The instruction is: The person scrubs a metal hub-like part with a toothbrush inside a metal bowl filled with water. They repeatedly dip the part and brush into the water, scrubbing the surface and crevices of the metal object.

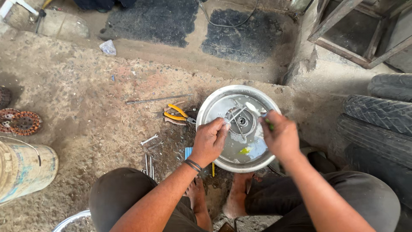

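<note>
A round metal basin (205,109) sits on the dirt floor between my knees, holding shallow liquid and a small metal part with thin spokes (238,118) at its centre. My left hand (209,139) reaches over the basin's near rim, fingers pinched on something small and pale beside that part. My right hand (281,136) hovers over the right side of the basin, closed around a thin green-handled tool (269,123) whose tip points toward the centre. A yellowish bit (244,151) lies in the liquid near the front.
Yellow-handled pliers (177,114) and a long metal rod (159,99) lie left of the basin, with several loose bolts and pins (149,150) nearby. Stacked tyres (377,124) fill the right. A pale bucket (23,169) and copper-wound rotors (21,121) sit at the left.
</note>
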